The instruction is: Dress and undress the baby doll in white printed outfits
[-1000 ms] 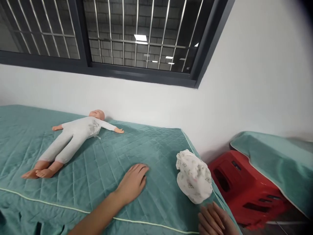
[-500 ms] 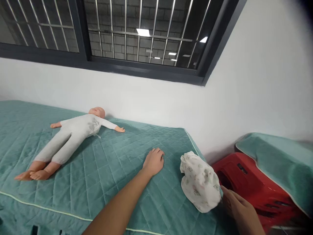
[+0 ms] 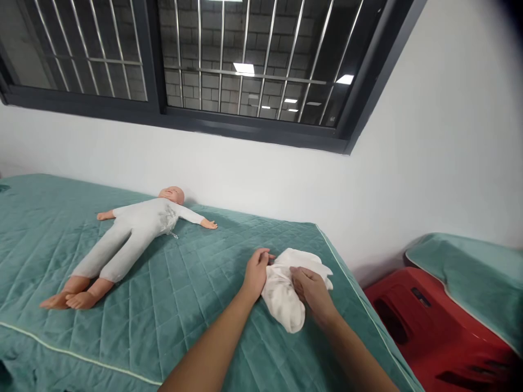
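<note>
A bunched white cloth [image 3: 284, 302], thin and folded over itself, lies between my hands on the green quilted cover [image 3: 196, 277]. My right hand [image 3: 310, 288] pinches the cloth near its middle, fingers closed. At the cloth's left edge, my left hand [image 3: 258, 272] has its fingers curled against the fabric; its fingertips are partly hidden. What kind of cloth piece this is cannot be made out in its crumpled state. A baby doll [image 3: 143, 220] in a white suit lies on its back to the left, arms spread, away from both hands.
A red plastic stool [image 3: 433, 321] stands at the right, partly under a green cloth [image 3: 482, 272]. Behind the bed runs a white wall [image 3: 245, 174] with a dark-framed, barred window [image 3: 253, 125] above it.
My right hand has brought the cloth leftward to my left hand, and its printed side has turned from view. My left hand now touches it. The view has shifted slightly.
</note>
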Available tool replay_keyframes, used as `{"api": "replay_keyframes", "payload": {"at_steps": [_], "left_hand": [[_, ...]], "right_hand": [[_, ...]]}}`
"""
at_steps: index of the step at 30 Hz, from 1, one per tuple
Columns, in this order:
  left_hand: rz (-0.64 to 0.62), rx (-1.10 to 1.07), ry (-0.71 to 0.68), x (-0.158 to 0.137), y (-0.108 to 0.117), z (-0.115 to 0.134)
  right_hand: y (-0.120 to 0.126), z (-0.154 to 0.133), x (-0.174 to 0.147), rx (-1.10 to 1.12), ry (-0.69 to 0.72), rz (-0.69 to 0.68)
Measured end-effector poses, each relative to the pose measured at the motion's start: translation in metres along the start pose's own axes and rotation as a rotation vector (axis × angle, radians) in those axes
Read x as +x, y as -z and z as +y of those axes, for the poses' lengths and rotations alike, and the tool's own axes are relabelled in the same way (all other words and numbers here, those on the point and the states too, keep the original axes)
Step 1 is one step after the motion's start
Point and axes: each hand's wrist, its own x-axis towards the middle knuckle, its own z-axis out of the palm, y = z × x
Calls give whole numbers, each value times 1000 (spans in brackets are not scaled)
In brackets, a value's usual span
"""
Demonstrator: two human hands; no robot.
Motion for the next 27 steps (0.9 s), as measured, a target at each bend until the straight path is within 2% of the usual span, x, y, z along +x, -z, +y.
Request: {"api": "replay_keyframes", "payload": {"at_steps": [3, 6, 8, 13, 21, 27], "left_hand": [[82, -217, 74, 9, 12, -3], [116, -384, 127, 14, 17, -5], [122, -459, 154, 15, 17, -4], [80, -532, 190, 13, 11, 5], [45, -557, 235, 9, 13, 13], [25, -636, 271, -2, 17, 15]], "right_hand": [[-39, -12, 19, 188, -66, -105], [-56, -13, 34, 354, -112, -253], [-54, -7, 41, 447, -138, -311], [-32, 11, 51, 815, -207, -366], [-27, 13, 48, 1032, -189, -397], [-11, 13, 47, 1153, -137, -322]]}}
